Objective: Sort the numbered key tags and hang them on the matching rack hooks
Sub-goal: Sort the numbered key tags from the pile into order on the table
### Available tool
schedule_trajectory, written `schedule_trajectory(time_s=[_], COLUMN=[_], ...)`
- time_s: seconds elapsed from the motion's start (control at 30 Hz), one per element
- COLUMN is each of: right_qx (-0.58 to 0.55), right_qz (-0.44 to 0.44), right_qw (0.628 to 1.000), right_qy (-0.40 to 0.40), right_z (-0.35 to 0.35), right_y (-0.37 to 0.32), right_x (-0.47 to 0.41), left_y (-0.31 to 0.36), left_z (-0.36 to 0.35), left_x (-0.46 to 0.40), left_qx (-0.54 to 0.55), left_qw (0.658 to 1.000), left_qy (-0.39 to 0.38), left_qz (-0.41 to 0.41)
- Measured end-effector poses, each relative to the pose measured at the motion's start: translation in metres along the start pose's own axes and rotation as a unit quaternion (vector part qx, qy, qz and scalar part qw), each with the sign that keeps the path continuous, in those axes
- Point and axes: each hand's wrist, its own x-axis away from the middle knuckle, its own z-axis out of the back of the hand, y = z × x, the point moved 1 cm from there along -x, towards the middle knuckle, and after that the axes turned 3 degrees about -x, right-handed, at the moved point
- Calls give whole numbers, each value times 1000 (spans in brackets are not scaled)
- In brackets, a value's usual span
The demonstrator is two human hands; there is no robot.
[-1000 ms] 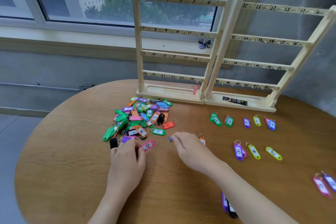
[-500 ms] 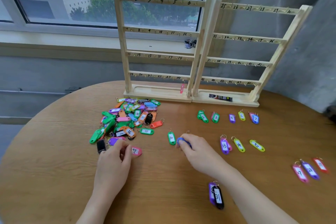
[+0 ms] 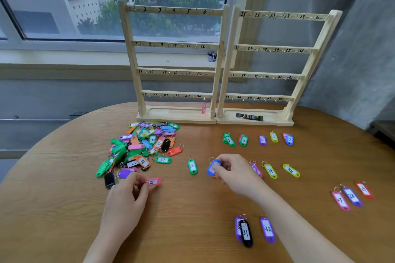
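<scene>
Two racks [image 3: 215, 64] behind tag pile [image 3: 142, 147]; sorted tags [image 3: 270, 170] right.

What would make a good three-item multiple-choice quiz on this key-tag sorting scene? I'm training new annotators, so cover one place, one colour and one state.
1. Where does the unsorted pile of tags lie?
A. In front of the left rack
B. On the window sill
C. At the table's near right edge

2. What colour is the tag at the left hand's fingertips?
A. Yellow
B. Pink
C. Black

3. What is the right hand doing?
A. Lying flat and open
B. Hanging a tag on a hook
C. Holding a blue tag over the table

Key: 1 A, the pile of tags spreads before the left rack. 2 B, the left hand pinches the pink tag. 3 C, the right hand curls its grip round the blue tag, well short of the hooks.
</scene>
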Motion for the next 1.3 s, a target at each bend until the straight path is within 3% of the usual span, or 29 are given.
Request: schedule_trajectory(time_s=[0.23, 0.5, 0.7, 0.93, 1.07, 1.3], right_qx=[32, 91, 118, 131, 173, 287], right_qz=[-35, -80, -155, -168, -189, -210], right_qw=[999, 987, 974, 968, 959, 934], right_qy=[17, 104, 118, 137, 121, 24], right_z=[62, 151, 210, 277, 306, 323], right_y=[26, 82, 132, 172, 193, 220], right_x=[3, -2, -4, -11, -25, -48], left_y=[36, 105, 144, 188, 209, 234], left_z=[-14, -57, -89, -125, -140, -158], left_x=[6, 0, -4, -2, 3, 10], left_qx=[123, 206, 231, 211, 215, 211], left_qw=[988, 959, 945, 932, 923, 908], left_qy=[-86, -167, -208, -255, -280, -317], left_qz=[-38, -96, -106, -145, -152, -174])
